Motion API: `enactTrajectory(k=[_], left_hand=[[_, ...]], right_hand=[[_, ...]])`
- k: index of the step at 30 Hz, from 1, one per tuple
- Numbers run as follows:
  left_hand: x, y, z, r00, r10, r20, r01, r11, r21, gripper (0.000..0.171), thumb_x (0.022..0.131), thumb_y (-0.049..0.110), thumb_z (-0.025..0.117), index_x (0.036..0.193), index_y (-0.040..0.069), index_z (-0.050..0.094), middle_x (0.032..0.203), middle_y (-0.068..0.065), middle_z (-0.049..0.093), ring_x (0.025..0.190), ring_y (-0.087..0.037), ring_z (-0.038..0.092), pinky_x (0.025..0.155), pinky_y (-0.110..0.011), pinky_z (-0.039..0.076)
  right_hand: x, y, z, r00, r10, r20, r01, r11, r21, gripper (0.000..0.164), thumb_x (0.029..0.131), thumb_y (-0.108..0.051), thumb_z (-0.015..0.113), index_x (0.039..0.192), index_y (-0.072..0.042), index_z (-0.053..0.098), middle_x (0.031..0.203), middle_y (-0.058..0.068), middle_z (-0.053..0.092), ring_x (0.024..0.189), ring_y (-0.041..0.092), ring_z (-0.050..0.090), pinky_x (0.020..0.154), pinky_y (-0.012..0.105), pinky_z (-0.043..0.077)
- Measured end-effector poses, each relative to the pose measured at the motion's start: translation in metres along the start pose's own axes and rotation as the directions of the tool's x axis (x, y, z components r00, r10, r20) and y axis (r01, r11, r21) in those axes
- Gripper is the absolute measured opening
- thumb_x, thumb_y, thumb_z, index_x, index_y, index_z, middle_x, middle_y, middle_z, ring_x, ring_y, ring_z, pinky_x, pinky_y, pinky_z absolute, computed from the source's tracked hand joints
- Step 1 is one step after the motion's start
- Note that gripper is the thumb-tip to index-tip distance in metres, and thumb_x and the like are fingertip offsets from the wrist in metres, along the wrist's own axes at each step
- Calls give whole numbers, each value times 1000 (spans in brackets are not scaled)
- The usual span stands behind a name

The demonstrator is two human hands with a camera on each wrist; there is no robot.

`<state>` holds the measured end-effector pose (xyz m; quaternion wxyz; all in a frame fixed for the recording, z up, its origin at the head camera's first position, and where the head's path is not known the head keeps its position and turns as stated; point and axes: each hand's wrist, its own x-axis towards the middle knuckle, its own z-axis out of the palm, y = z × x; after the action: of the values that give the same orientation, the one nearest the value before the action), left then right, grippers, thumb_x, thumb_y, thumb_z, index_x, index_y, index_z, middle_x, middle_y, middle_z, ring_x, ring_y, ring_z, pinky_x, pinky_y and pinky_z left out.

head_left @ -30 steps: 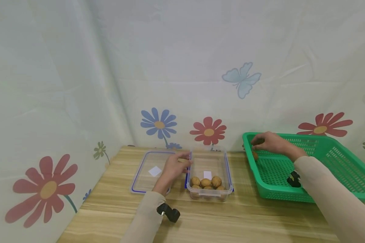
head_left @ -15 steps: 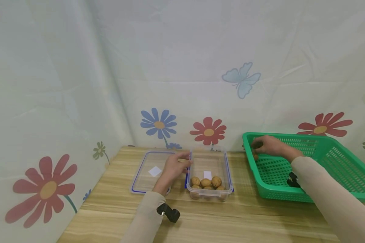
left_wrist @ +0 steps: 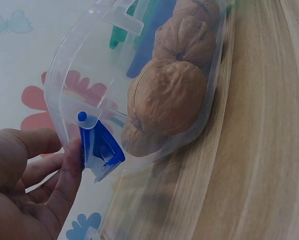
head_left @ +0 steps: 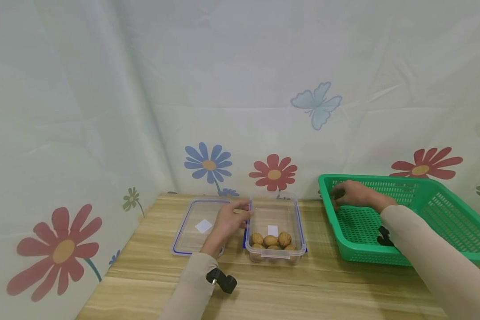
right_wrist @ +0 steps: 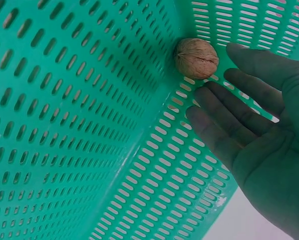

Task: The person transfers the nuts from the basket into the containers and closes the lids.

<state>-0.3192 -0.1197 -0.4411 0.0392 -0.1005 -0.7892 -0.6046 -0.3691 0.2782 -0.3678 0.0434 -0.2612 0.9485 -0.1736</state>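
Basket (head_left: pixel 337 231) holds 1 walnut (right_wrist: pixel 197 58), box (head_left: pixel 300 224) at least 6.

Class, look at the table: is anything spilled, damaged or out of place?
Nothing stands out: several walnuts lie inside the clear box, the lid lies flat beside it, and a lone walnut sits in a corner of the green basket. No spill or obvious damage shows.

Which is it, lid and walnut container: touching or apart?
Apart. In the head view, a strip of table shows between the lid and the container near their front ends.
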Motion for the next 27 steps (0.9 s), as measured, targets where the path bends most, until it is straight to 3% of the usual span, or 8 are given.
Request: enactTrajectory(k=[7,15,27], left_hand=[[0,1,-1,1000,10,-1,-10,1000,-7,42,99,2,72,140,-6,65,124,-25,68,77,-28,75,72,-35,68],[0,-1,0,1000,22,-1,-22,1000,-6,43,98,1,71,139,-8,64,123,-26,68,76,-23,75,70,-33,68],[-1,0,0,1000,2,-5,-2,1000,-10,42,99,2,72,140,-5,65,124,-23,68,79,-22,74,71,-33,68]], right_hand=[[2,3,1,1000,0,25,0,1000,11,30,96,-5,70,122,11,71,114,22,73,107,42,70,87,55,63],[5,5,4,996,40,76,-40,999,-2,21,92,-2,74,111,5,76,103,10,75,97,28,71,84,50,64],[4,6,6,997,31,71,-29,999,-29,16,94,-6,77,106,5,75,97,8,74,91,26,70,80,50,63]])
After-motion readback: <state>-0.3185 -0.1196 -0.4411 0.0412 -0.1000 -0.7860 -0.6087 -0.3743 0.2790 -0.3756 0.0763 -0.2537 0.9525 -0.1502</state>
